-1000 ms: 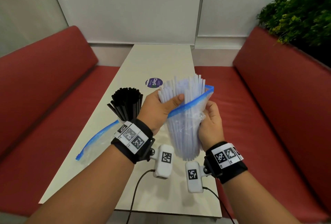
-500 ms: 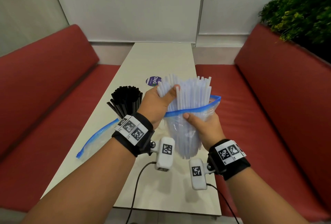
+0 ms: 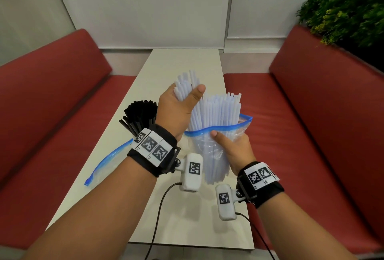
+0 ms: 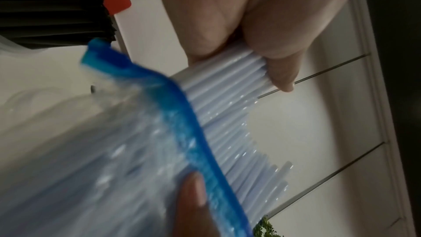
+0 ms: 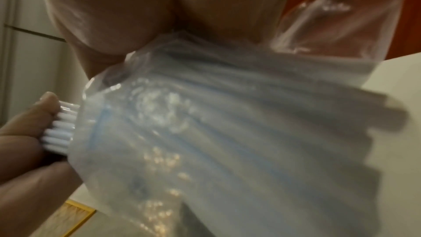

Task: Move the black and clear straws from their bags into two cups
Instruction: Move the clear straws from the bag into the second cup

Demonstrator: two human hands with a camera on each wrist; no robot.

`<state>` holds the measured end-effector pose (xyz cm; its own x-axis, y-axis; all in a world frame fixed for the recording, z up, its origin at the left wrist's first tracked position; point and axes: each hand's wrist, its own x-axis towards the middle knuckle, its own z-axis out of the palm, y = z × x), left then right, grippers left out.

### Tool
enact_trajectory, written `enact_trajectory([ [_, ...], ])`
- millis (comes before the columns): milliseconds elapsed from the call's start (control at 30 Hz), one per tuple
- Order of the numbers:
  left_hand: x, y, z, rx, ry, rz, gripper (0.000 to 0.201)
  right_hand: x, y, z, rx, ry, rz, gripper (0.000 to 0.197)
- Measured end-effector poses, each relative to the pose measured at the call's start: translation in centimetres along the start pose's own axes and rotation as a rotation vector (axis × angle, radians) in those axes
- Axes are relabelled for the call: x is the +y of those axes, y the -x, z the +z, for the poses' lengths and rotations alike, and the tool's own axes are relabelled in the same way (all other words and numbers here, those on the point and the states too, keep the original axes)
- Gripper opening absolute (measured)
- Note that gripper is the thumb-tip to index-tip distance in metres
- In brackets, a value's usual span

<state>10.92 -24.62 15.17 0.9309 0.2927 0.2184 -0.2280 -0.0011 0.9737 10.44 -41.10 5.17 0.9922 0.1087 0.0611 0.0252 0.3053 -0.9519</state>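
Note:
My left hand (image 3: 182, 102) grips the top of a bunch of clear straws (image 3: 216, 114), lifted partway out of a blue-zipped clear bag (image 3: 220, 133). My right hand (image 3: 232, 147) holds that bag around its middle, thumb on the zip edge. In the left wrist view my fingers (image 4: 268, 46) curl round the clear straws (image 4: 227, 86) above the bag's blue zip (image 4: 182, 114). The right wrist view shows the bag (image 5: 205, 114) full of straws against my palm. Black straws (image 3: 140, 116) stand bunched upright on the table behind my left wrist; their cup is hidden.
An empty blue-zipped bag (image 3: 104, 162) lies on the white table (image 3: 187, 62) at the left edge. Red benches (image 3: 52, 104) run along both sides. A green plant (image 3: 349, 6) stands at the back right. Cables hang from the wrist cameras.
My left hand has risen, drawing a bunch of clear straws higher out of the bag. My right hand has slid the bag downward, baring more of the straws.

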Motion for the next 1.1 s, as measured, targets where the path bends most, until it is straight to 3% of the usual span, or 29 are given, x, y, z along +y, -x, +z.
enact_trajectory([
  [133, 0.1, -0.9, 0.0, -0.079, -0.078, 0.004, 0.028, 0.2, 0.3, -0.3, -0.021, 0.027, 0.037, 0.075],
  [300, 1.2, -1.6, 0.1, -0.072, -0.004, 0.093, 0.021, 0.7, 0.0, -0.6, -0.007, 0.025, 0.049, 0.071],
  [433, 2.0, -2.9, 0.1, -0.116, -0.018, 0.120, 0.031, 1.0, 0.0, -1.2, -0.024, 0.026, 0.071, 0.070],
  [533, 2.1, -3.3, 0.1, -0.144, -0.026, 0.120, 0.022, 1.3, -0.1, -1.3, -0.022, 0.034, 0.078, 0.070],
  [767, 4.1, -5.9, -1.0, -0.003, 0.120, 0.149, 0.015, 1.6, -0.2, -2.7, 0.003, 0.058, 0.090, 0.068],
  [900, 5.9, -7.4, -2.0, 0.139, 0.203, 0.261, 0.016, 2.1, -0.3, -3.9, 0.054, 0.045, 0.127, 0.063],
  [1000, 5.1, -8.3, -2.2, 0.249, 0.120, 0.350, 0.021, 2.5, -0.4, -4.8, 0.101, 0.000, 0.151, 0.073],
  [1100, 1.3, -8.8, -0.9, 0.252, -0.038, 0.312, 0.020, 2.3, -0.3, -5.6, 0.113, -0.025, 0.161, 0.071],
])
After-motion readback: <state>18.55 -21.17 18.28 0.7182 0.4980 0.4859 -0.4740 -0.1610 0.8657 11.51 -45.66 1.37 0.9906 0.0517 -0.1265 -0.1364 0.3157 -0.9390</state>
